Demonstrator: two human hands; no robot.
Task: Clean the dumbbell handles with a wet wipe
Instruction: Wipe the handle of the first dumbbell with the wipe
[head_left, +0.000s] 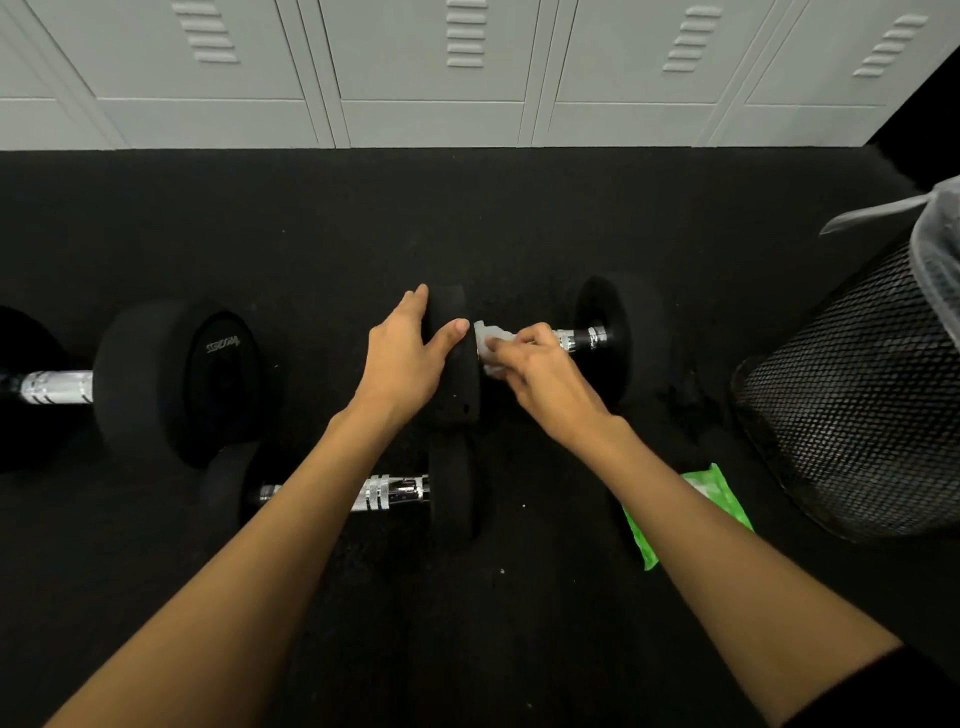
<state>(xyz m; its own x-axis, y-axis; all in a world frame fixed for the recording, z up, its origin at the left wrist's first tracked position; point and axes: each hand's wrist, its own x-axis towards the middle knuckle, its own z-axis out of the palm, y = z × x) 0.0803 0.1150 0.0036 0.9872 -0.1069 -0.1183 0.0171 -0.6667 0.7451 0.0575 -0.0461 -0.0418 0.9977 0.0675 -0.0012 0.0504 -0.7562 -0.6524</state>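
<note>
A black dumbbell with a chrome handle (582, 339) lies on the dark floor at centre right. My right hand (540, 379) is closed around a white wet wipe (491, 345), pressing it onto the handle's left end beside the weight. My left hand (410, 358) rests flat on that dumbbell's left weight head (457, 374), fingers spread over its top. A second dumbbell (395, 491) lies nearer to me, partly under my left forearm. A bigger one (171, 379) sits at the left.
A green wet-wipe pack (722, 493) lies on the floor under my right forearm. A black mesh bin (852, 405) with a clear liner stands at the right. Grey lockers (431, 73) line the far wall. Black rubber flooring (311, 223) stretches between.
</note>
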